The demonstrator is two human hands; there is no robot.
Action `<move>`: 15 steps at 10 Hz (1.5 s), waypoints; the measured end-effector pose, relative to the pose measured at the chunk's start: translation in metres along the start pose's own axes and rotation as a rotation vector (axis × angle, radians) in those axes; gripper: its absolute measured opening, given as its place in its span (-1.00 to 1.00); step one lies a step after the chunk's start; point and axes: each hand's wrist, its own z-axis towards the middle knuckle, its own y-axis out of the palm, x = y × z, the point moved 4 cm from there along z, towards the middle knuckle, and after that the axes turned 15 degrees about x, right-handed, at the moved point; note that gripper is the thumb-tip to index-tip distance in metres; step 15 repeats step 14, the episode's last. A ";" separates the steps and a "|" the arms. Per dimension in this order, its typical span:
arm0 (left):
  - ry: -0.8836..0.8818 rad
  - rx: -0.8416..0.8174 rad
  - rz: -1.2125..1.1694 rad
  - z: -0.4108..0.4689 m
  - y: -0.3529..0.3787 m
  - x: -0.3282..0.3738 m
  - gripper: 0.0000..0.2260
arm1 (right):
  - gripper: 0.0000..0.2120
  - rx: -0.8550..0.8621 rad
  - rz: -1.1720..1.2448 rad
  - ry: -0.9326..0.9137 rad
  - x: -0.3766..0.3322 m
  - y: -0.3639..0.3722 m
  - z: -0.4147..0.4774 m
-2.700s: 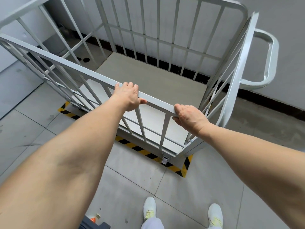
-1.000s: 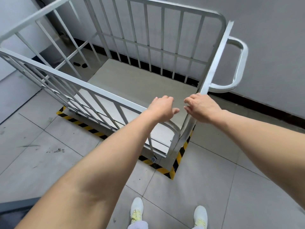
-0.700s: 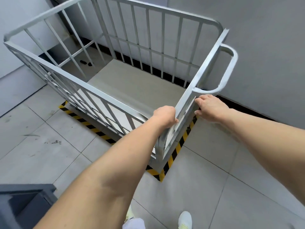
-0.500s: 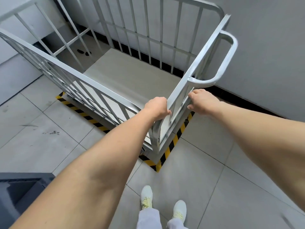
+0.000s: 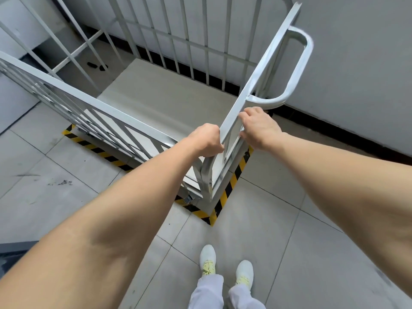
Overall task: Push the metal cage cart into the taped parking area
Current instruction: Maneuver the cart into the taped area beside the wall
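Observation:
The silver metal cage cart (image 5: 160,101) stands in a wall corner, its base lying over the yellow-and-black floor tape (image 5: 225,195) that outlines the parking area. Tape shows along the cart's near side and right side and meets at a corner near my feet. My left hand (image 5: 206,140) grips the cart's near corner at the top rail. My right hand (image 5: 259,128) grips the right side's top rail just below the looped push handle (image 5: 296,68).
A grey wall with a black skirting strip (image 5: 334,134) runs close behind and to the right of the cart. Grey floor tiles (image 5: 256,230) surround my white shoes (image 5: 207,259). A dark object (image 5: 9,250) sits at the left edge.
Both hands slid from the near top rail rightward to the cart's right corner. The view swung round that corner, and the cart sits deeper over the tape.

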 end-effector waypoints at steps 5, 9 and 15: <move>-0.077 -0.065 0.019 0.015 -0.007 0.015 -0.62 | -0.77 -0.051 -0.127 0.044 0.078 -0.009 0.036; -0.243 -0.056 0.120 0.012 0.000 0.022 -0.90 | -0.67 -0.012 -0.185 -0.190 0.071 -0.023 0.032; -0.338 0.122 0.223 0.021 -0.054 0.073 -0.78 | -0.68 -0.104 0.222 -0.074 0.142 -0.077 0.080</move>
